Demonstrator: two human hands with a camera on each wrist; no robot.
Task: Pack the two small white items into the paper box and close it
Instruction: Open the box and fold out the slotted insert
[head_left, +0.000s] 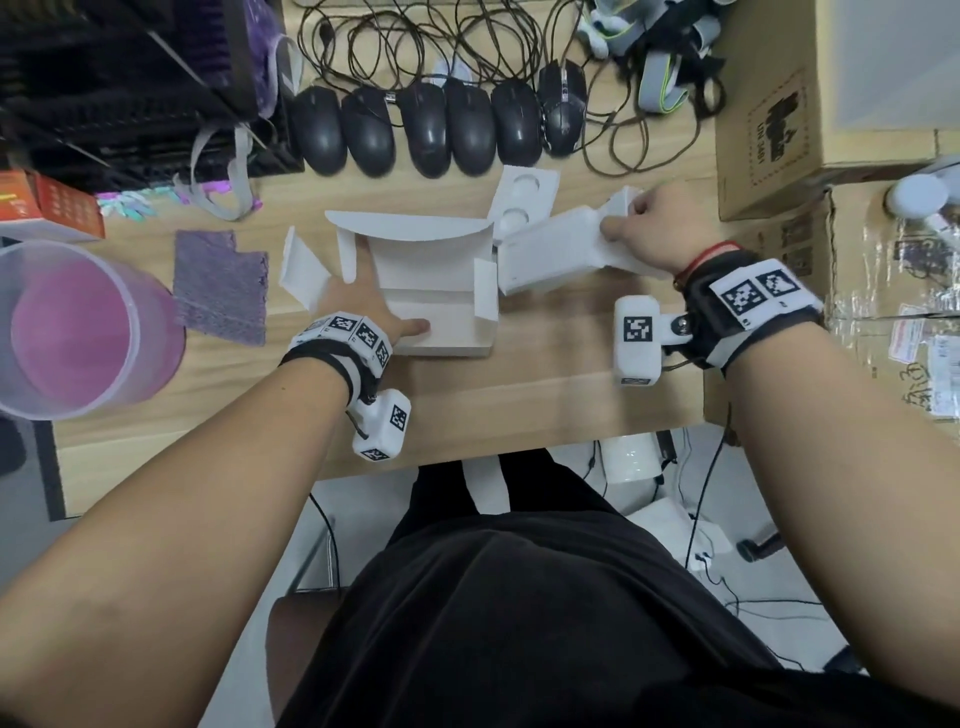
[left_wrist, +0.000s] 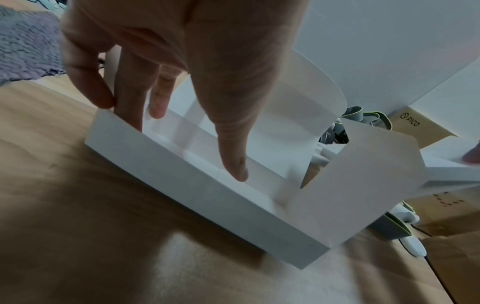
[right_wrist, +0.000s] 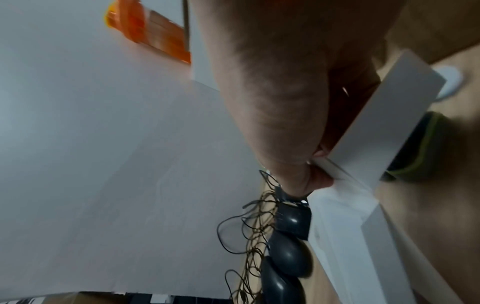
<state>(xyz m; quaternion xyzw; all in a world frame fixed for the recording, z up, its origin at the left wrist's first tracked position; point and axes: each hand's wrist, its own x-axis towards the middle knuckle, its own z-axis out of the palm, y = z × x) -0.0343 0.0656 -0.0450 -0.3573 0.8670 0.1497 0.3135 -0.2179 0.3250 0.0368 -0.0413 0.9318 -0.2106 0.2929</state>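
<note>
Near the middle of the wooden table (head_left: 519, 395) stands the white paper box (head_left: 447, 332), open, its curved lid flap (head_left: 415, 231) raised on the far side and its side flaps standing out. The left hand (head_left: 363, 306) rests on the box's left end with fingers straight and spread: in the left wrist view the thumb (left_wrist: 233, 160) reaches down inside the near wall while the other fingers (left_wrist: 130, 111) touch the left end wall. Just right of the box, touching its right flap, lies a white folded card sleeve (head_left: 550, 254), and the right hand (head_left: 644, 218) pinches its far right end, thumb and curled fingers clamped on the card edge, as the right wrist view shows. Behind the sleeve, toward the far edge, sits a white card insert (head_left: 519, 202) with two round cut-outs; whether the small white items are in it cannot be told. Along the far edge lies a row of black computer mice (head_left: 441, 130) with tangled cables. Toward the left edge are a purple cloth (head_left: 221, 286) and a clear pink-tinted tub (head_left: 72, 332); brown cardboard boxes (head_left: 831, 104) fill the right side.
</note>
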